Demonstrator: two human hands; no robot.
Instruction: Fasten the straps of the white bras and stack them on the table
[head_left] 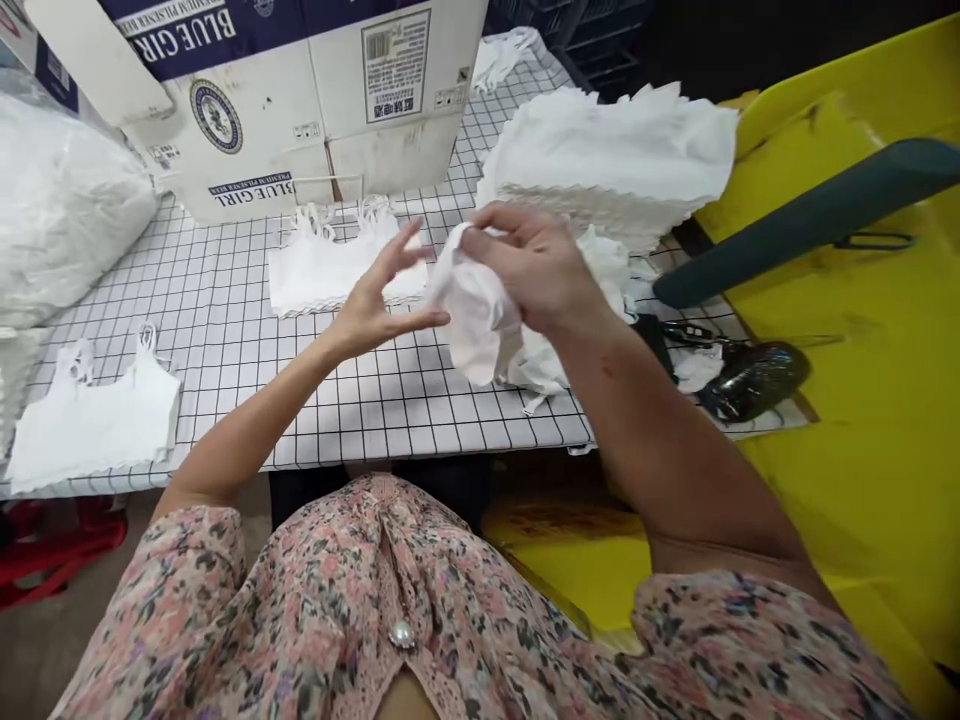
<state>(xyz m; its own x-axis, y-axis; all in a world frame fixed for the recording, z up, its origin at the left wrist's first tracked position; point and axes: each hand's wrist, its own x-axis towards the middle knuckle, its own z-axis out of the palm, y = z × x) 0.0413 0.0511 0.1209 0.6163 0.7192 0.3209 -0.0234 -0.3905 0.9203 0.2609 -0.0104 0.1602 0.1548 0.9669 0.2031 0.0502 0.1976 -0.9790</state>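
Pinched in my right hand (529,265) is a soft white cloth piece (480,320), bunched and hanging above the checked table. What garment it belongs to cannot be made out. My left hand (379,300) is just left of it, thumb and fingers spread, with nothing in the grip. Behind my left hand lies a stack of white strappy camisole tops (322,270). More white camisole tops (101,415) lie at the table's left front. Loose white fabric (544,365) lies under and beside my right hand, partly hidden by it.
A tall pile of white fabric pieces (615,150) stands at the back right. A cardboard box (300,120) stands at the back, beside a plastic bag (60,200). A dark green tube (810,220) juts in over a yellow container (885,400). A black plastic-wrapped bundle (761,380) sits near the right edge.
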